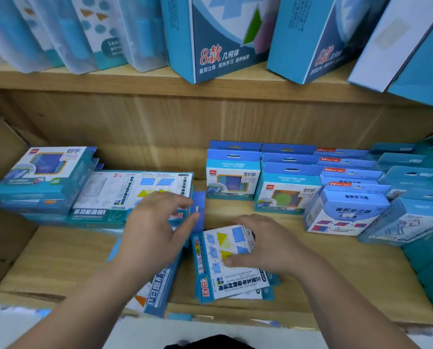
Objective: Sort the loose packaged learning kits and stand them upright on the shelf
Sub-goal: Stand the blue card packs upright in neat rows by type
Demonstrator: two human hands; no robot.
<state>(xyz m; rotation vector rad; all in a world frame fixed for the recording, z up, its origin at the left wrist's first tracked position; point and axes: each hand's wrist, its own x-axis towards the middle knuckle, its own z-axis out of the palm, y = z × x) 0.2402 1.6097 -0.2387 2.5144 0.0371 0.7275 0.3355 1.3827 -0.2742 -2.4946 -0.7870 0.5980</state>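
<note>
Fingers of the right hand [265, 244] lie spread flat on a white-and-blue flat kit packet [231, 268] topping a small pile near the front edge of the wooden shelf [59, 258]. Left hand [155, 230] hovers with fingers loosely spread above another blue flat packet [157, 290], covering most of it; whether they touch it is unclear. Blue boxed kits [286, 195] stand upright toward the back right.

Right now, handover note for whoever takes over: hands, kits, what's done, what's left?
Left hand: open, over the flat kits at centre-left, gripping nothing.
Right hand: fingers pressed flat on the top loose kit, no clear grip.
Done: rows of upright kits on the right of the lower shelf.
Left: front loose kits, the flat white kit and the left stack all lie flat.
</note>
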